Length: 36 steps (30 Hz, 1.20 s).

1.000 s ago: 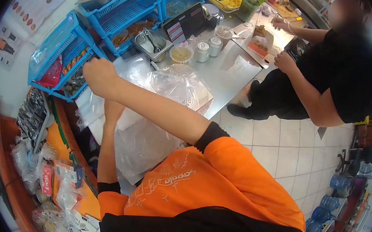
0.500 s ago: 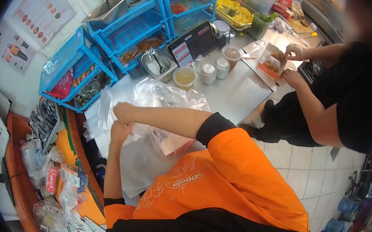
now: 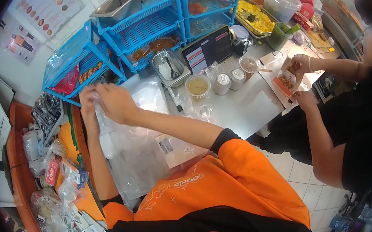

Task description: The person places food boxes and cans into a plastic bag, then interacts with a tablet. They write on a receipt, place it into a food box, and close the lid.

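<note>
My left hand (image 3: 88, 105) and my right hand (image 3: 118, 103) are close together at the left edge of the metal table, fingers pinched and slightly blurred. A bit of clear plastic (image 3: 98, 101) shows between them; its full shape is hidden. Below my right forearm lies wide clear plastic (image 3: 133, 165), spread over the tabletop. On it, partly under my forearm, rests a light box with a printed label (image 3: 165, 144), seemingly inside a clear bag. A tub of greenish-yellow food (image 3: 198, 86) and two silver cans (image 3: 222, 83) stand beyond the forearm.
Blue plastic racks (image 3: 142, 39) line the back, beside a tablet (image 3: 207, 50) and a steel pan with a spoon (image 3: 170, 68). At right, a co-worker's hands (image 3: 303, 99) handle a food box (image 3: 284, 83). An orange counter with packets (image 3: 68, 180) is at lower left.
Both my hands have moved left and slightly up, toward the blue rack. The labelled box is now more exposed. The view has shifted a little, and the co-worker's hands remain at the food box.
</note>
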Motion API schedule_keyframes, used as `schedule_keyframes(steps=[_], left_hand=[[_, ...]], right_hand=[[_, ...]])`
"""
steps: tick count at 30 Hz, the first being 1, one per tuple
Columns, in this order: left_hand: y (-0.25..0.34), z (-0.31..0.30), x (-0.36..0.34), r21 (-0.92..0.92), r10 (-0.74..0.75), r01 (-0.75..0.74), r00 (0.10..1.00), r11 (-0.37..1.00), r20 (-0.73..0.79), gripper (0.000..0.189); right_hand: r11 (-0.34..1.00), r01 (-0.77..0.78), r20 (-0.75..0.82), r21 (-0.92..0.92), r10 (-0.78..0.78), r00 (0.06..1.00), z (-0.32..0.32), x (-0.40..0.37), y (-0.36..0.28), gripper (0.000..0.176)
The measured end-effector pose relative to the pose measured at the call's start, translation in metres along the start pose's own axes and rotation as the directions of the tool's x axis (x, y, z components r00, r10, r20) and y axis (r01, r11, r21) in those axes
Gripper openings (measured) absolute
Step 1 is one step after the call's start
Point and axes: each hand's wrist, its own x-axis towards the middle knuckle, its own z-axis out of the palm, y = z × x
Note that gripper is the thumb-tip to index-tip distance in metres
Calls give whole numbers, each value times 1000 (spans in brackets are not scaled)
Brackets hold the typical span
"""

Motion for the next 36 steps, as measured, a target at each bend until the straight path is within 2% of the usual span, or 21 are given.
schedule_keyframes(steps=[4, 6, 11, 13, 15, 16, 17, 19, 21, 22, 23, 24, 25, 27, 28, 30, 31, 33, 34, 35, 36], left_hand=[[46, 26, 17, -240, -160, 129, 981, 962, -112, 38], [24, -11, 17, 43, -402, 401, 903, 915, 148, 43], [9, -25, 9, 239, -500, 440, 786, 866, 365, 30], [-11, -24, -2, 157, -431, 404, 797, 901, 424, 21], [-56, -31, -10, 65, -544, 547, 802, 835, 245, 30], [-73, -29, -11, -278, -587, 620, 784, 734, 201, 40], [-81, -30, -11, -591, -630, 591, 757, 548, 173, 51], [-62, 2, -9, -78, -669, 718, 678, 692, 306, 72], [-66, 32, -17, 364, -259, 109, 883, 925, 393, 66], [-58, 42, -14, 366, -262, 114, 886, 923, 383, 66], [-15, 57, 3, 418, -136, -68, 888, 906, 440, 62], [8, 64, 15, 456, -18, -249, 863, 854, 504, 58], [-7, 58, 23, 466, -24, -243, 868, 851, 496, 58], [-20, 46, 40, 366, -401, 279, 858, 888, 320, 54], [-11, 64, 33, -179, -439, 458, 888, 871, 138, 52], [30, 114, 29, -133, -90, 74, 989, 988, -117, 50], [39, 137, 26, 24, -23, 25, 996, 999, -89, 53], [47, 143, 31, 192, 44, -33, 998, 981, -52, 56], [51, 139, 39, 140, -237, 206, 935, 968, 264, 57], [53, 134, 45, 162, -447, 435, 704, 885, 552, 59], [36, 122, 38, 164, -443, 428, 713, 889, 543, 59]], right_hand=[[958, -160, -16, 237, 169, 986, -32, 74, -16, 17], [959, -85, -215, 270, 147, 965, -39, 102, 4, 17], [990, -129, -101, 64, 135, 986, -98, 144, 35, 25], [992, -123, -130, -22, 119, 984, -113, 158, 53, 28], [984, -154, -317, -95, 117, 941, -134, 183, 82, 30], [971, -197, -458, -137, 114, 882, -141, 194, 97, 30], [964, -250, -399, -91, 195, 896, -147, 187, 100, 31], [954, -295, -328, -50, 263, 907, -151, 178, 112, 32], [938, -241, -284, -251, 167, 944, -147, 174, 125, 32], [940, -235, -275, -248, 164, 947, -153, 171, 123, 32], [933, -357, -190, -36, 345, 919, -165, 164, 98, 29], [861, -482, -65, 163, 497, 866, -174, 159, 83, 26], [861, -479, -54, 168, 494, 868, -179, 159, 85, 26], [776, -416, 51, 475, 447, 893, -185, 163, 91, 18], [772, -416, 65, 480, 441, 895, -191, 162, 91, 18], [387, -387, 253, 837, 354, 900, -200, 159, 81, 16], [379, -390, 264, 839, 344, 901, -194, 154, 77, 16], [-60, -306, 311, 950, 230, 922, -182, 139, 66, 17], [-64, -283, 288, 957, 81, 954, -201, 138, 61, 17], [-66, -260, 256, 963, -70, 964, -234, 135, 60, 18], [492, -4, 71, 871, -117, 991, -259, 127, 68, 19]])
